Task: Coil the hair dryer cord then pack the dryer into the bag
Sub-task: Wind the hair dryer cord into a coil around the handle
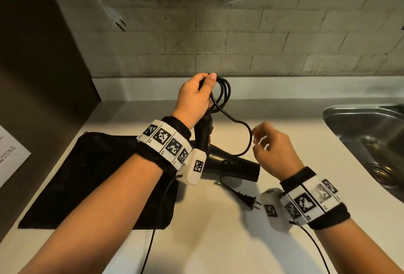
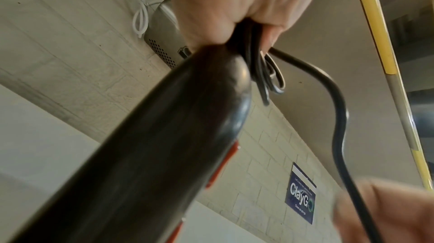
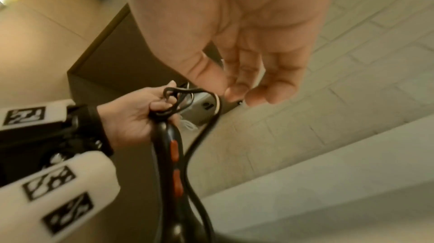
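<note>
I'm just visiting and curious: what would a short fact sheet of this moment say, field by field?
left hand: grips the coiled loops of the cord together with the end of the dryer handle
right hand: holds nothing, fingers loosely curled beside the loose cord
cord: partly coiled; the rest trails down to the counter
plug: lies on the counter, not yet wound in
hair dryer: black, its barrel on the counter
bag: black, flat on the counter, left of the dryer
sink: at the right

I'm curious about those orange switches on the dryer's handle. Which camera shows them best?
The right wrist view: both orange switches face it along the handle held by the left hand. The left wrist view catches only an orange edge. In the head view they are barely visible.
</note>
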Tool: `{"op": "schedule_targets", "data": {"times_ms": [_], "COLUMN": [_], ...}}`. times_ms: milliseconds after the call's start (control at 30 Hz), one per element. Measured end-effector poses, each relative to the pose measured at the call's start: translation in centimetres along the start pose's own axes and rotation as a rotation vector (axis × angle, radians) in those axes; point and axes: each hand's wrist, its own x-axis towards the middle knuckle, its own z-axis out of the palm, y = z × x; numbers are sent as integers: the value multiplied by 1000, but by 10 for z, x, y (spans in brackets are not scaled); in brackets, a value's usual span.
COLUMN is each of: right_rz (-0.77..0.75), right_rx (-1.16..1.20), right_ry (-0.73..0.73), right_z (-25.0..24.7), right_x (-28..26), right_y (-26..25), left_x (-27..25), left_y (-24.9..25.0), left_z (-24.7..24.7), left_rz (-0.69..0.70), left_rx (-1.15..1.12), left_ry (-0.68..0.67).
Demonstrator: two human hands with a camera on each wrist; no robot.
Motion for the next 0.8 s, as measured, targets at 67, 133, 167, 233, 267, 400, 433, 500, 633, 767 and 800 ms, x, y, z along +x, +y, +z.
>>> {"op": "schedule_targets", "data": {"times_ms": [67,133,167,233,267,400,433,500,633,767,800], "right_rz": [98,179,204,211,208,207,206,197,196,164,153], "right_rx": [-138,-274,-334,-442,-486,-596,-618,-639,-645,-693,-707], "right_ry": [-160,-361,-451,-561,-591,-677,-680,-653,-623,-658,-674], "right_z": [6,17,24,39,46,65,68,71,74,74,74], "right_x": [-9,-16,-19,-24,-26,-28,-29,-28,-26,-27,-28], "right_y": [10,20,24,28,28,25,23,21,20,23,24], "left_x": [1,2,2,2,2,1,0,-1,-2,-1,-1], "left_y": [-1,-2,-2,-3,-3,-3,-3,-3,-5,-6,-6], "left_z": [1,1,1,1,1,2,2,2,0,-2,-2], "left_rz": [-4,-7,-8,-9,-10,-19,-19,-17,-14,-10,-10], "left_rx": [7,7,10,21,24,1,-2,0,-5,5,4], "left_ry": [7,12,14,19,23,30,26,17,4,10,10]}}
